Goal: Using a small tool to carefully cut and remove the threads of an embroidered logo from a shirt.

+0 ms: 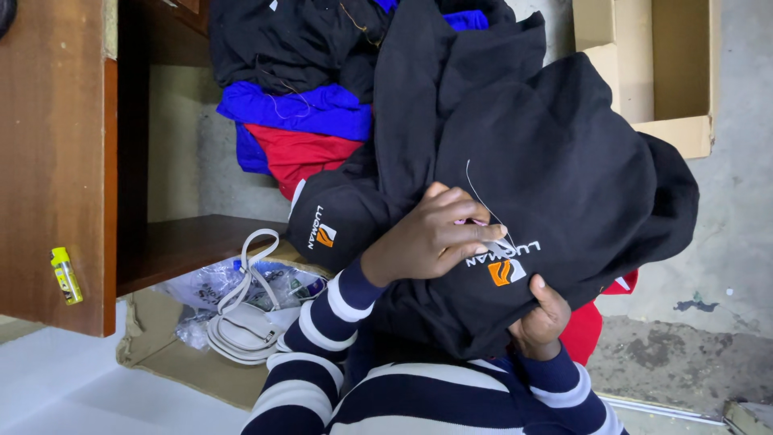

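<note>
A black garment (pixel 564 169) with an orange and white embroidered logo (pixel 506 270) lies bunched over my lap. My left hand (pixel 431 235) rests on top of it beside the logo. Its fingers are closed on a small pink tool (pixel 475 221), and a thin white thread (pixel 477 189) curves up from there. My right hand (pixel 541 320) grips the garment's lower fold from underneath, just below the logo, with the thumb pressed on the cloth. Both my sleeves are navy with white stripes. A second black piece with the same kind of logo (pixel 324 234) hangs to the left.
Black, blue (pixel 298 109) and red (pixel 302 153) clothes are piled behind. A wooden desk (pixel 56 161) with a yellow lighter (pixel 66 275) stands at left. A white handbag (pixel 241 326) and plastic bags lie below it. An open cardboard box (pixel 660 72) sits at upper right.
</note>
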